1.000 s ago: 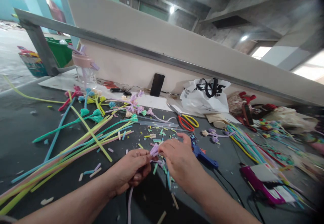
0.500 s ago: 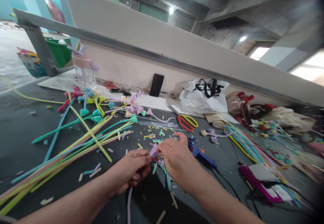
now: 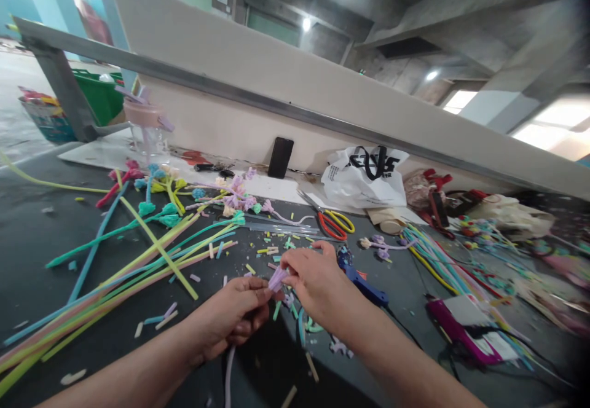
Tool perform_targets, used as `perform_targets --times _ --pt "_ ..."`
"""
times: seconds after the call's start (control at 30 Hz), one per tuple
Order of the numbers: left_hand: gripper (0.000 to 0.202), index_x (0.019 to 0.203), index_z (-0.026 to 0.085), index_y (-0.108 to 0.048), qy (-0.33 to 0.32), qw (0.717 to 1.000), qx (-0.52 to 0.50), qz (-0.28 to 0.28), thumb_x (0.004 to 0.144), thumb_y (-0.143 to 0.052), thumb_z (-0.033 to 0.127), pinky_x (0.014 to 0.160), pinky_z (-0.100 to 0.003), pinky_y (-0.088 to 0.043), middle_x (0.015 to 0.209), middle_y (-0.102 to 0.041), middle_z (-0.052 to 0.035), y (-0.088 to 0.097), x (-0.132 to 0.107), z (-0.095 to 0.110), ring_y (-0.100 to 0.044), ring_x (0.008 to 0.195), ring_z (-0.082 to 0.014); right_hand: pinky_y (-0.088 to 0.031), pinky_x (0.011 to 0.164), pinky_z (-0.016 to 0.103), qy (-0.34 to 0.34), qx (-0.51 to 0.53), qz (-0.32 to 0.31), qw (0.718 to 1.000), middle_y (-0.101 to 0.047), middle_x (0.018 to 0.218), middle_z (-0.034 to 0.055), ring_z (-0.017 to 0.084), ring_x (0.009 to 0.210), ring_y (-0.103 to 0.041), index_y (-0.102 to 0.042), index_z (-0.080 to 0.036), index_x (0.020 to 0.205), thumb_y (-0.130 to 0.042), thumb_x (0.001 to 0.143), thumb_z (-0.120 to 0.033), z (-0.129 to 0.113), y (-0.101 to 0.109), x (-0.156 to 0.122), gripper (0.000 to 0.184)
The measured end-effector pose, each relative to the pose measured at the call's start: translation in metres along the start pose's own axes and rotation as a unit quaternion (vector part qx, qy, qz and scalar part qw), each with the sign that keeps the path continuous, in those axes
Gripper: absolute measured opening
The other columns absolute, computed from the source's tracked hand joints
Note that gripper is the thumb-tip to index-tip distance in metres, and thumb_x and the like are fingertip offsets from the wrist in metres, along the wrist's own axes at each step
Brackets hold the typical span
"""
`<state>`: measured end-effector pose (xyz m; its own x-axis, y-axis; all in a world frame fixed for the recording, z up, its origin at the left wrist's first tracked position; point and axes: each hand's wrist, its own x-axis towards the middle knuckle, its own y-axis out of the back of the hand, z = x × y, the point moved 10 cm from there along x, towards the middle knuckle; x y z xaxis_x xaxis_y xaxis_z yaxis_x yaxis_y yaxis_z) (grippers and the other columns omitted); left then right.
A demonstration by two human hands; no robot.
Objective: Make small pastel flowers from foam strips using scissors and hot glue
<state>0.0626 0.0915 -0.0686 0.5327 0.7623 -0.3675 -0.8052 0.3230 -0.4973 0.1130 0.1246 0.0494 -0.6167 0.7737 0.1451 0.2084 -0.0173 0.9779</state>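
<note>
Between my hands is a small bundle of purple pipe cleaner pieces. My left hand pinches its lower end, and a long purple stem hangs down below that hand. My right hand pinches the bundle from the right with thumb and fingertips. Short cut pieces in several colours lie scattered behind and under the hands. A blue glue gun lies just right of my right hand. Beyond it rest scissors with red and yellow handles.
Long pipe cleaners and finished-looking coloured flowers cover the left side. At the back stand a phone, a lidded jar and a white bag. A magenta device with a cable sits at right.
My right hand has shifted slightly on the purple bundle, showing more of it. The whole view has moved a little, so the table things appear further left.
</note>
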Motion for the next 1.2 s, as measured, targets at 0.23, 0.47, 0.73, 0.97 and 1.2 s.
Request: perform_targets --times 0.23,0.47,0.73,0.97,1.2 --pt "0.024 0.086 0.016 -0.057 -0.026 0.999 -0.017 -0.025 0.078 -0.05 0.039 0.031 -0.016 -0.004 0.046 -0.041 0.0078 -0.003 -0.001 0.004 -0.014 0.031 -0.0006 -0.039 0.073 0.03 -0.111 0.163 0.097 0.976 -0.061 0.083 0.0028 0.016 0.074 -0.056 -0.056 -0.02 0.086 -0.053 0.076 -0.016 0.033 0.01 -0.016 0.011" --pt "0.023 0.072 0.018 -0.05 -0.032 0.999 -0.012 -0.027 0.08 -0.049 0.039 0.031 -0.016 -0.004 0.046 -0.041 0.0077 -0.001 0.0 0.004 -0.012 0.03 -0.0003 -0.044 0.082 0.03 -0.145 0.339 0.066 0.927 -0.066 0.095 0.0056 0.017 0.088 -0.06 -0.059 -0.017 0.108 -0.052 0.079 -0.02 0.028 -0.026 -0.025 0.03" --pt "0.021 0.08 0.018 -0.051 -0.034 0.999 0.015 -0.031 0.082 -0.046 0.038 0.03 -0.016 -0.005 0.046 -0.042 0.0075 -0.004 0.0 0.003 -0.014 0.03 -0.0007 -0.044 0.085 0.033 -0.177 0.405 0.09 0.893 -0.064 0.101 0.0047 0.019 0.092 -0.058 -0.062 -0.021 0.105 -0.059 0.072 -0.018 0.032 -0.033 -0.026 0.033" --pt "0.019 0.077 0.018 -0.051 -0.017 1.0 0.012 -0.014 0.08 -0.046 0.035 0.03 -0.016 -0.006 0.044 -0.044 0.0065 -0.001 0.0 0.0 -0.017 0.029 -0.0015 -0.048 0.064 0.024 -0.176 0.506 0.091 0.839 -0.056 0.075 -0.0008 0.012 0.067 -0.054 -0.061 -0.018 0.084 -0.062 0.068 -0.016 0.034 -0.045 -0.028 0.016" --pt "0.025 0.078 0.017 -0.052 -0.012 0.999 0.02 -0.023 0.08 -0.048 0.041 0.03 -0.016 -0.006 0.044 -0.044 0.0068 -0.003 0.001 -0.002 -0.017 0.029 -0.0009 -0.044 0.062 0.024 -0.18 0.542 0.071 0.818 -0.055 0.067 -0.0025 0.012 0.063 -0.055 -0.058 -0.017 0.08 -0.062 0.07 -0.019 0.033 -0.05 -0.028 0.011"
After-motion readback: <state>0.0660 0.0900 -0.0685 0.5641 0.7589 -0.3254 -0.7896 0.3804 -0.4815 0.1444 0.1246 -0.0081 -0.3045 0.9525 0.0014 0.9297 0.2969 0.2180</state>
